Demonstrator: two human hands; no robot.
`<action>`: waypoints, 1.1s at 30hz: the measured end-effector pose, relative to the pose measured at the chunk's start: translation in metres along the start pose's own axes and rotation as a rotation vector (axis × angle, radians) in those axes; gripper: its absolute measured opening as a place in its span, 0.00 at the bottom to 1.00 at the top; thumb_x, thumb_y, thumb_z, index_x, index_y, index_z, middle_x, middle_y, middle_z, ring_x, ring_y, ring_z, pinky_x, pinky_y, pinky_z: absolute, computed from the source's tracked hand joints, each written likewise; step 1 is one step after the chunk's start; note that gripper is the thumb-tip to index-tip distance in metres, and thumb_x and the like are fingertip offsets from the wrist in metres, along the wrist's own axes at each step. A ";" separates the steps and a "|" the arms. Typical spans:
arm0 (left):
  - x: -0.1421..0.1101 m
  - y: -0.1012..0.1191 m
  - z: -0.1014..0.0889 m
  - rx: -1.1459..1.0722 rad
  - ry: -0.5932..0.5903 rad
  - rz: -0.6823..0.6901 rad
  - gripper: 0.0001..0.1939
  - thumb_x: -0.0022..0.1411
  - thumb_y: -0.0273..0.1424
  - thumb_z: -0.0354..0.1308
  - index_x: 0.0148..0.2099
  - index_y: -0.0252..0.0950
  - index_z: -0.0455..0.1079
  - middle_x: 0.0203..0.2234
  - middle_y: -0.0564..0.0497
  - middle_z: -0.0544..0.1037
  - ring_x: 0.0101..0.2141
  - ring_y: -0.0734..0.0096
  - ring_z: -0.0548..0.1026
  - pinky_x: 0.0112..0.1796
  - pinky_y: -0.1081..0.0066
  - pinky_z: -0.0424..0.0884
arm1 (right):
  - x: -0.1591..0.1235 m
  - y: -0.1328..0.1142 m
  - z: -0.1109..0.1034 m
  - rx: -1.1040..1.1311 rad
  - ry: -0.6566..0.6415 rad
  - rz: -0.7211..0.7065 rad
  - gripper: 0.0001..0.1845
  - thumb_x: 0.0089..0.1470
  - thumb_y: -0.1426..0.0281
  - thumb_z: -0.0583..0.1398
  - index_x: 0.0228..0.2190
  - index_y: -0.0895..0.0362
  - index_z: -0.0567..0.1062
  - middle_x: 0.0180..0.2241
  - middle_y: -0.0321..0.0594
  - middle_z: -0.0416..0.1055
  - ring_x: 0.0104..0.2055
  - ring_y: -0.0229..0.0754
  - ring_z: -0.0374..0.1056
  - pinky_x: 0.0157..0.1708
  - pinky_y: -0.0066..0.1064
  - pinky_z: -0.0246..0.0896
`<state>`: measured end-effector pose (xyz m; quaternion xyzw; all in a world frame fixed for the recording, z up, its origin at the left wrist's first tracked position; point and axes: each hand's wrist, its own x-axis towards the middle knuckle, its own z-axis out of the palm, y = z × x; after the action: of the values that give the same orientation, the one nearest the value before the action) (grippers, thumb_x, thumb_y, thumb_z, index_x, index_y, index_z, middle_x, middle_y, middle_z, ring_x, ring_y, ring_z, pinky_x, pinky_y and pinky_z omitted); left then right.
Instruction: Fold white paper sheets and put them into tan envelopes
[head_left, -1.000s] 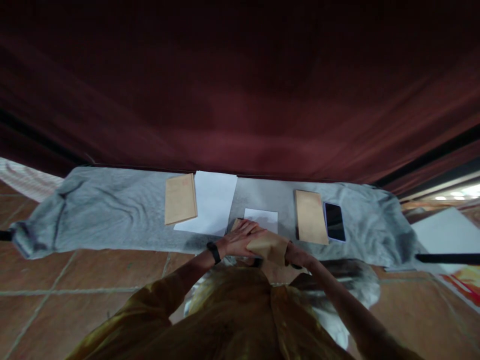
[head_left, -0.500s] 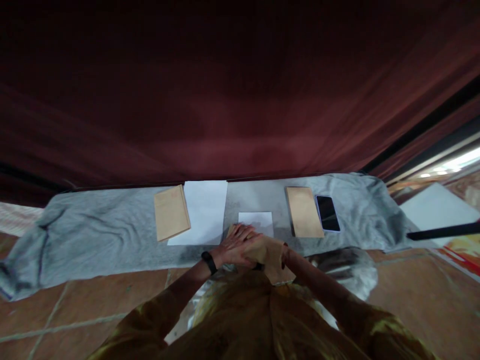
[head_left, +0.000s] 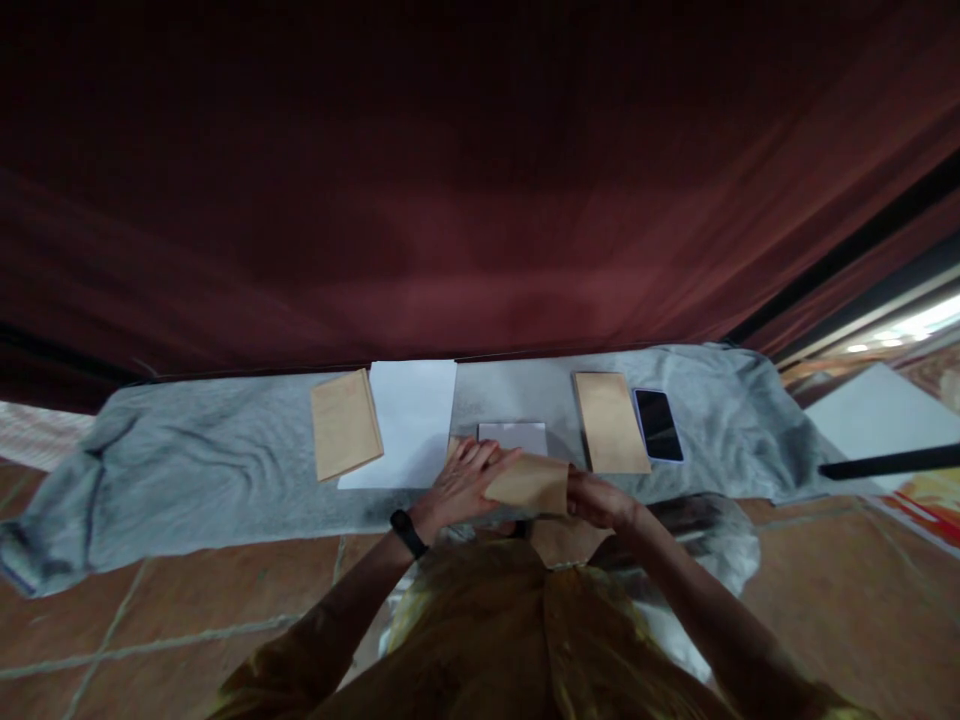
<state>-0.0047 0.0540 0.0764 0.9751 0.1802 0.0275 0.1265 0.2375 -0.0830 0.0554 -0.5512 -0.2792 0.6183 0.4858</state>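
A brown paper envelope lies crosswise at the near edge of the cloth-covered surface, close to my body. My left hand, a black band on its wrist, rests on the envelope's left part with the fingers stretched out flat. At the right end, my right hand is closed on the envelope, its fingertips partly hidden. Just beyond my hands is a small stack of white paper, partly covered by the envelope. Below the envelope, a brown paper flap hangs toward my lap.
On the grey cloth lie several other things: brown envelopes at the left, a large white sheet, a brown envelope stack and a phone at the right. A dark red curtain rises behind.
The view has shifted. The envelope's right part, crumpled and bent half a second ago, is now straighter and flatter. My right hand has moved slightly right; my left hand stays on the envelope.
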 end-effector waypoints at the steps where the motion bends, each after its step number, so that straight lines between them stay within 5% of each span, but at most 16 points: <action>1: -0.002 -0.009 -0.008 0.021 0.019 -0.027 0.47 0.61 0.43 0.64 0.74 0.48 0.43 0.61 0.43 0.65 0.61 0.50 0.63 0.64 0.49 0.49 | 0.001 -0.004 -0.004 0.041 -0.044 0.016 0.21 0.49 0.57 0.69 0.42 0.55 0.79 0.45 0.45 0.80 0.48 0.51 0.75 0.50 0.41 0.70; 3: -0.008 -0.031 -0.023 0.057 0.060 -0.107 0.49 0.60 0.42 0.64 0.75 0.46 0.41 0.61 0.42 0.66 0.61 0.49 0.63 0.64 0.49 0.50 | 0.007 -0.010 -0.011 0.111 -0.065 0.002 0.23 0.50 0.56 0.68 0.44 0.56 0.79 0.48 0.46 0.78 0.50 0.49 0.74 0.54 0.42 0.67; 5: -0.017 -0.057 -0.034 0.080 0.107 -0.210 0.53 0.58 0.42 0.66 0.75 0.43 0.39 0.60 0.41 0.66 0.61 0.48 0.63 0.63 0.50 0.53 | 0.018 -0.009 -0.014 0.066 0.048 -0.099 0.23 0.52 0.54 0.65 0.45 0.55 0.79 0.48 0.45 0.78 0.50 0.48 0.73 0.57 0.43 0.65; 9: -0.038 -0.096 -0.039 0.135 0.112 -0.359 0.55 0.56 0.42 0.67 0.75 0.43 0.37 0.60 0.41 0.66 0.61 0.48 0.63 0.62 0.50 0.55 | 0.044 0.016 -0.001 -0.405 0.249 -0.370 0.21 0.61 0.56 0.56 0.47 0.52 0.78 0.52 0.45 0.75 0.57 0.49 0.69 0.62 0.47 0.59; 15: -0.056 -0.115 -0.025 0.175 0.051 -0.573 0.54 0.56 0.43 0.66 0.75 0.43 0.38 0.61 0.38 0.65 0.62 0.45 0.62 0.62 0.44 0.52 | 0.064 0.059 0.036 -1.145 0.278 -0.600 0.28 0.66 0.66 0.49 0.64 0.57 0.64 0.68 0.49 0.56 0.70 0.52 0.51 0.67 0.52 0.49; 20: -0.063 -0.120 -0.018 0.168 0.040 -0.632 0.56 0.53 0.47 0.68 0.75 0.45 0.39 0.69 0.37 0.55 0.68 0.40 0.53 0.62 0.38 0.49 | 0.064 0.074 0.044 -1.327 0.371 -0.606 0.28 0.67 0.66 0.50 0.66 0.55 0.61 0.70 0.48 0.50 0.71 0.55 0.49 0.67 0.53 0.46; 24: -0.052 -0.094 -0.006 0.144 0.139 -0.501 0.49 0.61 0.45 0.63 0.75 0.42 0.40 0.71 0.38 0.51 0.70 0.44 0.48 0.65 0.41 0.47 | 0.065 0.075 0.044 -1.351 0.372 -0.606 0.29 0.67 0.65 0.50 0.66 0.57 0.60 0.71 0.49 0.49 0.71 0.55 0.48 0.67 0.52 0.45; 29: -0.008 -0.013 0.045 -0.071 0.142 -0.188 0.37 0.73 0.43 0.46 0.75 0.36 0.37 0.71 0.40 0.53 0.70 0.59 0.51 0.66 0.55 0.55 | 0.070 0.070 0.053 -1.402 0.336 -0.596 0.30 0.66 0.66 0.49 0.67 0.57 0.58 0.70 0.50 0.50 0.71 0.55 0.48 0.68 0.53 0.42; 33: 0.024 0.026 0.086 -0.118 0.170 -0.264 0.39 0.73 0.45 0.44 0.75 0.33 0.34 0.71 0.36 0.51 0.70 0.55 0.50 0.66 0.51 0.53 | 0.072 0.070 0.057 -1.467 0.267 -0.612 0.33 0.64 0.69 0.50 0.68 0.60 0.56 0.71 0.50 0.49 0.72 0.54 0.45 0.69 0.50 0.41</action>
<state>0.0352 0.0185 -0.0001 0.9280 0.3148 0.1035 0.1705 0.1684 -0.0330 -0.0222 -0.6981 -0.6923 0.0460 0.1770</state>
